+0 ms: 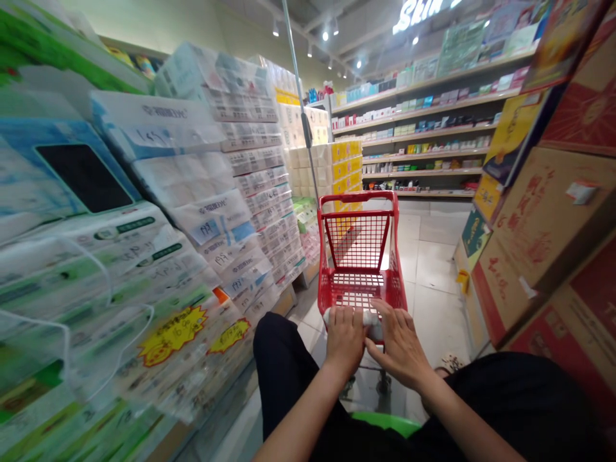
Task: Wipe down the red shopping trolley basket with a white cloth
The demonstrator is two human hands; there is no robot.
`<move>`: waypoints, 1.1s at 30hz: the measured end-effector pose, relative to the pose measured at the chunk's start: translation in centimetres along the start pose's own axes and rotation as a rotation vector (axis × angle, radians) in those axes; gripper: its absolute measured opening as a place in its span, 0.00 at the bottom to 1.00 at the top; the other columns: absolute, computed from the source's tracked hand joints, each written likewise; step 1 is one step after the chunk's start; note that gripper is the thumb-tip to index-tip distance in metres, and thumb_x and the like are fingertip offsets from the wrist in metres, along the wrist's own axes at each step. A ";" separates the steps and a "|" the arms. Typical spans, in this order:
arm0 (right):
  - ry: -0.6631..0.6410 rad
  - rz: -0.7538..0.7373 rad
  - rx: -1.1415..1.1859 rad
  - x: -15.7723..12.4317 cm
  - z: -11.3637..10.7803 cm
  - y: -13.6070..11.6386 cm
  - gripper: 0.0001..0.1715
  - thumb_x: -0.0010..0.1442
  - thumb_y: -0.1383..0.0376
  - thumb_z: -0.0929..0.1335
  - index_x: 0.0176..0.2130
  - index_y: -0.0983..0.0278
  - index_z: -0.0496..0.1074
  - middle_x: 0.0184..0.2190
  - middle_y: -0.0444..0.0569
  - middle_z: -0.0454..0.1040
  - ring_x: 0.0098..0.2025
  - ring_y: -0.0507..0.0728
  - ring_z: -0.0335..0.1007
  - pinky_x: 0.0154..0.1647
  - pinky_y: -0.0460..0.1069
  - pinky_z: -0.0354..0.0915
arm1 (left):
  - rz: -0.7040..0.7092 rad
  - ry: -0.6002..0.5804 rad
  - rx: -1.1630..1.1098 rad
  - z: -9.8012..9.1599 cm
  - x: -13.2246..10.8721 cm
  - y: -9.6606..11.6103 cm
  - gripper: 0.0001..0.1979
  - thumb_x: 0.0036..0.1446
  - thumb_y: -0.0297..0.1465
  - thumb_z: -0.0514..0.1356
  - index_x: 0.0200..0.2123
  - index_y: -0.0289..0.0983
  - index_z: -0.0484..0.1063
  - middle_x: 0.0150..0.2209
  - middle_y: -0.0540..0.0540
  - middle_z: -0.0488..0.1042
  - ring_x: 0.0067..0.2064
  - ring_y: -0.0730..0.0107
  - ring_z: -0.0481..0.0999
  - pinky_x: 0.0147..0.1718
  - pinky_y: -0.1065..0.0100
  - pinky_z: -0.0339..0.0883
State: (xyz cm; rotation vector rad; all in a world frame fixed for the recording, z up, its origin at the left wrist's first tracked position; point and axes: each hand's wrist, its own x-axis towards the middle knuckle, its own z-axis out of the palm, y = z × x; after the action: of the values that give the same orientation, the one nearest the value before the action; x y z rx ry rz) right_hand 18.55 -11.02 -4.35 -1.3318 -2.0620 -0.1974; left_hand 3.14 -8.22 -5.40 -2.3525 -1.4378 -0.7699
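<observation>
A small red shopping cart (357,273) with a grid basket stands in front of me, its near edge under my hands. My left hand (345,337) lies over that edge, fingers curled down on a soft white cloth-like wad (373,326). On the other side, my right hand (397,343) has the wad between its thumb and bent fingers, the index finger reaching a little over the basket. The wad's exact kind is unclear, as the hands cover most of it. Nothing shows inside the basket.
Stacked tissue packs (257,192) line the left, with a dark-screened phone (86,176) and a white cable (113,289) nearby. Cardboard boxes (548,218) rise on the right. Stocked shelves (418,138) stand ahead, past the tiled floor (436,256). A thin metal pole (296,70) rises beside the cart.
</observation>
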 end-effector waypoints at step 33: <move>-0.333 -0.170 -0.117 4.6 2.0 -1.5 0.11 0.66 0.65 0.61 0.40 0.65 0.71 0.38 0.53 0.74 0.40 0.58 0.69 0.42 0.52 0.62 | 0.050 0.009 -0.507 0.0 2.9 -4.5 0.33 0.63 0.54 0.34 0.54 0.38 0.62 0.42 0.42 0.74 0.43 0.58 0.71 0.47 0.56 0.62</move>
State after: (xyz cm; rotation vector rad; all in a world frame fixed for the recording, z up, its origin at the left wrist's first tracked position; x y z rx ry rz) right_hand 15.21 -7.34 -2.77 -1.3295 -2.4810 -0.1824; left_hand 0.24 -3.96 -3.92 -2.7250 -1.2874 -1.2514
